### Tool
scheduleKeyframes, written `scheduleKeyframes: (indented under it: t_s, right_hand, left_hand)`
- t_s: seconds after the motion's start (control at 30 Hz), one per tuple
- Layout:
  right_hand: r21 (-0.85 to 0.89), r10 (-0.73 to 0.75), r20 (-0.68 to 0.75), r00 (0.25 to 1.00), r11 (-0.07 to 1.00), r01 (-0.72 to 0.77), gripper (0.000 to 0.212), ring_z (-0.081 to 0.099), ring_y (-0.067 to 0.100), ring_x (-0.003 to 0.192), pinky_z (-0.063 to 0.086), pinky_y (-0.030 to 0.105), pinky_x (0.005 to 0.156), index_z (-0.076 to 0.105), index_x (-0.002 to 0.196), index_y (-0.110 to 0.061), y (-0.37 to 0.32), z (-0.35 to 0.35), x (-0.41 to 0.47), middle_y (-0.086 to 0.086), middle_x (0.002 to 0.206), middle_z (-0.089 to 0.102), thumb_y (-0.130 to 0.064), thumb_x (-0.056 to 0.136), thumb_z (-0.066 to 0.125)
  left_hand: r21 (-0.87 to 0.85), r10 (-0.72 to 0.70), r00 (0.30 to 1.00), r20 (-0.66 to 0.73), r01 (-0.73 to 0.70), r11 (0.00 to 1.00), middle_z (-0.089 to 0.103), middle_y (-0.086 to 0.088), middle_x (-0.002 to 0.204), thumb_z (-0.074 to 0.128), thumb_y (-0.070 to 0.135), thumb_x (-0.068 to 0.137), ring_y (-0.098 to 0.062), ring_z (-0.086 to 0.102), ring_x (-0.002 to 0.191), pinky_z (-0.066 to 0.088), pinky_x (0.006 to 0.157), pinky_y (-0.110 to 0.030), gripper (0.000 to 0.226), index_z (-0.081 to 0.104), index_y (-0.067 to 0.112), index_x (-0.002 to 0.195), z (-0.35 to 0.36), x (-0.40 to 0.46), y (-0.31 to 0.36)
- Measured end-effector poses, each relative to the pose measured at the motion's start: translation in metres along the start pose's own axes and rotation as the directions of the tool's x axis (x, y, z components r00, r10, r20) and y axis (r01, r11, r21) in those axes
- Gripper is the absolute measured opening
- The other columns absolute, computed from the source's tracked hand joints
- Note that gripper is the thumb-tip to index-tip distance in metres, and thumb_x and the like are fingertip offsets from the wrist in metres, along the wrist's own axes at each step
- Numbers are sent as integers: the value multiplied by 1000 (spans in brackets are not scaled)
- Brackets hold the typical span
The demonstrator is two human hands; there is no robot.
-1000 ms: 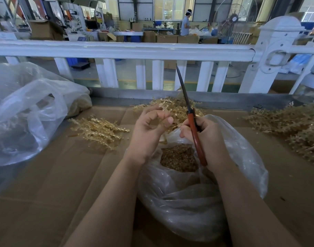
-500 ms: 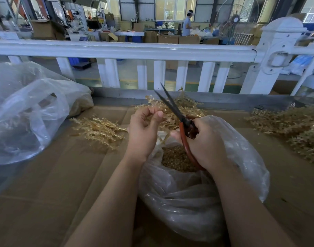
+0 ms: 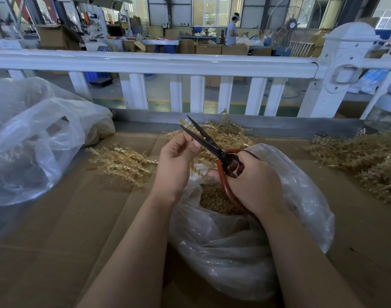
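A white railing [image 3: 154, 63] spans the view, with a thick post [image 3: 343, 70] at its right end. Just behind its balusters runs a grey floor [image 3: 163, 90] with a green strip. Farther behind the railing stand cardboard boxes [image 3: 212, 50], a large fan [image 3: 294, 16] and a person [image 3: 231, 33] at a bench. Above it, bright windows [image 3: 214, 7] give daylight. Behind its left end stands what may be machinery [image 3: 96, 21].
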State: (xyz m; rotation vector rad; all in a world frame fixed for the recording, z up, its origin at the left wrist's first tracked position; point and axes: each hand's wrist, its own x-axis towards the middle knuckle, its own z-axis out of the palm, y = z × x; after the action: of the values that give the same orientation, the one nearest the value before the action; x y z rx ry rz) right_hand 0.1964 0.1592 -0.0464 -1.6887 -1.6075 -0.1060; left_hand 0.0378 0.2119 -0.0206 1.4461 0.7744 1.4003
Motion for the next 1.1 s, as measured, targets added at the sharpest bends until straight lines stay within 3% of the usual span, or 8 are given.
scheduleKeyframes:
  t_s: [0.23, 0.33, 0.47, 0.57, 0.73, 0.87, 1.1]
  right_hand:
    - [2, -28, -32, 999, 1000, 28, 62, 51, -7, 60, 33, 7, 54, 55, 76, -32, 2, 1, 1, -22, 64, 53, -92, 68, 42]
    - [-5, -37, -43, 998, 999, 37, 62, 52, -4, 58, 35, 10, 52, 58, 73, -27, 3, 2, 1, -19, 62, 55, -88, 71, 50]
    - [-50, -26, -32, 999, 998, 24, 49, 48, -6, 56, 30, 9, 51, 49, 71, -34, 2, 0, 1, -24, 61, 49, -81, 74, 61]
    - [-73, -31, -27, 999, 997, 29, 49, 48, -6, 58, 34, 11, 52, 48, 74, -35, 2, -1, 1, -23, 63, 50, -83, 73, 57]
    - [-58, -33, -13, 999, 998, 32, 51, 54, 1, 63, 37, 11, 55, 55, 80, -30, 3, -2, 1, -18, 70, 58, -81, 73, 58]
    - [-66, -26, -14, 1000, 998, 25, 59, 54, 1, 63, 40, 12, 56, 60, 81, -25, 4, -2, 1, -18, 69, 59, -84, 72, 55]
    - [18, -39, -23, 999, 999, 39, 65, 55, -1, 63, 43, 15, 57, 63, 80, -25, 4, 0, 1, -19, 68, 58, -88, 72, 48]
  left_hand:
    - [-73, -36, 999, 7, 36, 997, 54, -21, 92, 52, 1, 97, -26, 47, 86, 39, 84, -36, 23, 53, -22, 101, 0, 1, 1]
    - [-75, -35, 999, 1, 35, 997, 52, -20, 90, 52, 0, 97, -25, 45, 84, 40, 80, -32, 16, 55, -16, 97, 0, 1, 2]
    - [-55, -13, 1000, 15, 14, 998, 53, -19, 88, 53, -2, 96, -24, 46, 83, 41, 77, -27, 15, 56, -17, 95, -1, 1, 1]
    - [-2, 9, 999, 32, -9, 1000, 53, -16, 86, 54, -5, 94, -22, 49, 81, 45, 77, -26, 12, 59, -16, 94, -2, 0, 0]
    - [40, 43, 996, 77, -46, 998, 52, 1, 75, 57, -5, 93, -11, 50, 75, 45, 73, -17, 13, 62, 1, 82, -2, -1, 1]
    - [40, 61, 994, 96, -65, 997, 55, 1, 76, 58, -3, 93, -13, 51, 76, 46, 73, -20, 11, 60, -11, 85, -3, 0, -4]
    - [6, 52, 990, 132, -53, 999, 58, 1, 80, 58, 0, 94, -11, 53, 79, 46, 75, -17, 12, 61, -10, 88, -5, 1, -6]
